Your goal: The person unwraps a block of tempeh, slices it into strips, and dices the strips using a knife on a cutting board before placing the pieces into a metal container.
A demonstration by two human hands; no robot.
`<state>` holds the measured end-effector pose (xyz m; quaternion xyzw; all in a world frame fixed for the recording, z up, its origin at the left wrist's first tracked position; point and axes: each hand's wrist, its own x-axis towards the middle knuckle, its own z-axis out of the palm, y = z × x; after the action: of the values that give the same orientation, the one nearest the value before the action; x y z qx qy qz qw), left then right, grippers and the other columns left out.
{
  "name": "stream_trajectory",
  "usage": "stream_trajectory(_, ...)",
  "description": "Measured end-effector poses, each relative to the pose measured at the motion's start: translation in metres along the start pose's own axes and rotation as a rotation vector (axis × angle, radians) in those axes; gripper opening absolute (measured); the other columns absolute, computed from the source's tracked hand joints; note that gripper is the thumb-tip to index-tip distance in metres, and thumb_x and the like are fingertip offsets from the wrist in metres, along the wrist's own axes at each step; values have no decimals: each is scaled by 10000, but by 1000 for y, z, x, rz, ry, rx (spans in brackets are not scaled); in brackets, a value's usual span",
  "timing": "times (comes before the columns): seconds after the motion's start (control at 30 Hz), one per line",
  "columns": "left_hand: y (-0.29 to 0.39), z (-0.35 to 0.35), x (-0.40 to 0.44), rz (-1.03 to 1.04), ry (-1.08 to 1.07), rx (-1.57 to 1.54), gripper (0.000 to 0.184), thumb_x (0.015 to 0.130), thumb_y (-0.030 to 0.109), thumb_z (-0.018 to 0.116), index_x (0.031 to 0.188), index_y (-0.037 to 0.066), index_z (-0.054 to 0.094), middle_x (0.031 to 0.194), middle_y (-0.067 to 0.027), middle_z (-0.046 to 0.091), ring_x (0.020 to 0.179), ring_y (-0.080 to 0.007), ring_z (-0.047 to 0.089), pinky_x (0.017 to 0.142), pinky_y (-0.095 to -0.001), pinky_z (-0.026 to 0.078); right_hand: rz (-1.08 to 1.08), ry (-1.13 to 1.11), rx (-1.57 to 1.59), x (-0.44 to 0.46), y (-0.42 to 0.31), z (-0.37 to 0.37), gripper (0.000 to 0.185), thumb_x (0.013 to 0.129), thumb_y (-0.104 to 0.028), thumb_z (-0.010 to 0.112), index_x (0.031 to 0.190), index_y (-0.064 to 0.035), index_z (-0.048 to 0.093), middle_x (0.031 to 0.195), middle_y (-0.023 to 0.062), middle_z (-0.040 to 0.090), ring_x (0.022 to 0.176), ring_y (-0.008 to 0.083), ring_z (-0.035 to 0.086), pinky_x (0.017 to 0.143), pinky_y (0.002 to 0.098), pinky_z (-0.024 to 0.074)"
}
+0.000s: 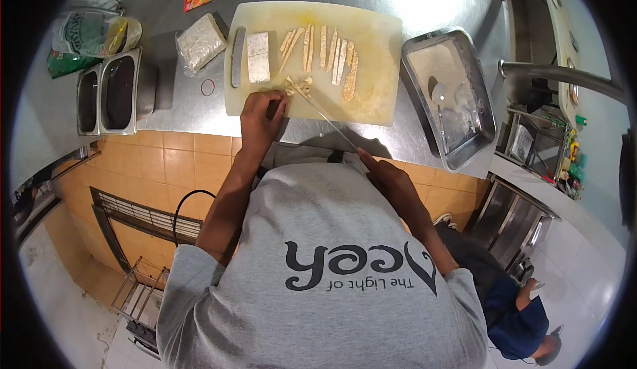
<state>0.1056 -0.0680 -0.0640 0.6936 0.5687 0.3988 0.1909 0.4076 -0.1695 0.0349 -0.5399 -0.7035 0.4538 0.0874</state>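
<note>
Stainless-steel worktop spans this tiled kitchen, and a pale plastic cutting board lies near its front edge, straight ahead of the person, probably so that both hands can work without stretching. What looks like tempeh is on the board in several forms: a thick pale block sits near the slotted end, and cut strips lie in loose groups across the far half, apparently spread there to leave the near half free for the blade. Small pieces lie at the knife's tip.

The right hand is closed around the handle of a slim knife, whose blade slants forward and leftward, with its tip among those pieces. The left hand bends over the board's near edge, fingertips just beside the same pieces, seemingly to steady them from the side away from the handle; whether it pinches anything I cannot tell.

To the right, a metal tray holds cloudy liquid and a spoon, likely set there for easy reach. To the left, a wrapped block lies just beside the board, perhaps in reserve, with a red rubber band near it.
</note>
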Motion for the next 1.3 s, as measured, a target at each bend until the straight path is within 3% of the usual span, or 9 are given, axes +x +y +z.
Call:
stream_trajectory(0.2, 25, -3, 14, 36, -75, 57, 308, 826, 65, 780, 1106, 40, 655, 1131, -137, 681, 1069, -329, 632, 916, -405, 529, -88, 208, 12, -16, 14, 8, 644, 931, -55, 651, 1524, -193, 439, 768, 145, 584, 704, 331, 615, 697, 438, 508)
stream_trajectory(0.3, 29, 2, 15, 39, -123, 59, 330, 824, 63, 779, 1129, 40, 655, 1134, -137, 679, 1075, -334, 623, 929, -411, 523, -93, 252, 34, -17, 15, 10, 657, 932, -59, 651, 1530, -213, 427, 788, 146, 590, 726, 329, 621, 707, 435, 513)
stream_trajectory(0.47, 28, 2, 16, 117, -110, 27, 332, 812, 39, 777, 1126, 49, 669, 1058, -113, 691, 1010, -324, 626, 901, -405, 522, 1, 176, -6, -16, 9, 6, 657, 942, -74, 638, 1532, -260, 417, 837, 146, 618, 788, 333, 646, 733, 434, 526)
stream_trajectory(0.67, 27, 11, 21, 1, -87, -40, 328, 795, -6, 766, 1106, 49, 678, 967, -100, 670, 953, -301, 624, 871, -397, 516, -13, 185, -4, -9, 7, -1, 643, 950, -94, 627, 1529, -276, 415, 878, 161, 634, 826, 353, 657, 760, 448, 530)
stream_trajectory(0.9, 24, 13, 23, 62, -35, 30, 314, 826, 36, 759, 1127, 45, 670, 1042, -118, 669, 980, -323, 642, 857, -394, 533, -2, 177, -27, -10, 10, -4, 636, 953, -96, 621, 1529, -267, 412, 906, 172, 646, 868, 373, 662, 789, 456, 533)
stream_trajectory(1.07, 24, 16, 16, 58, -38, 127, 376, 881, 171, 748, 1224, 63, 638, 1199, -139, 667, 1060, -352, 665, 870, -405, 557, -7, 179, -16, -8, 11, -5, 626, 953, -84, 615, 1521, -259, 419, 1102, 215, 678, 973, 400, 670, 832, 458, 548)
stream_trajectory(1.2, 33, 22, 15, 55, -109, 143, 422, 886, 167, 733, 1279, 66, 618, 1276, -133, 653, 1069, -339, 674, 867, -407, 573, -20, 204, 1, -7, 12, -5, 611, 951, -80, 614, 1509, -252, 435, 1242, 240, 652, 1037, 428, 666, 857, 461, 557)
stream_trajectory(1.3, 37, 23, 21, 97, -127, 111, 409, 875, 140, 729, 1263, 58, 628, 1269, -120, 655, 1072, -331, 665, 883, -398, 566, 5, 197, 1, -8, 15, -4, 610, 946, -86, 621, 1506, -251, 444, 1227, 250, 653, 1014, 441, 671, 843, 469, 559)
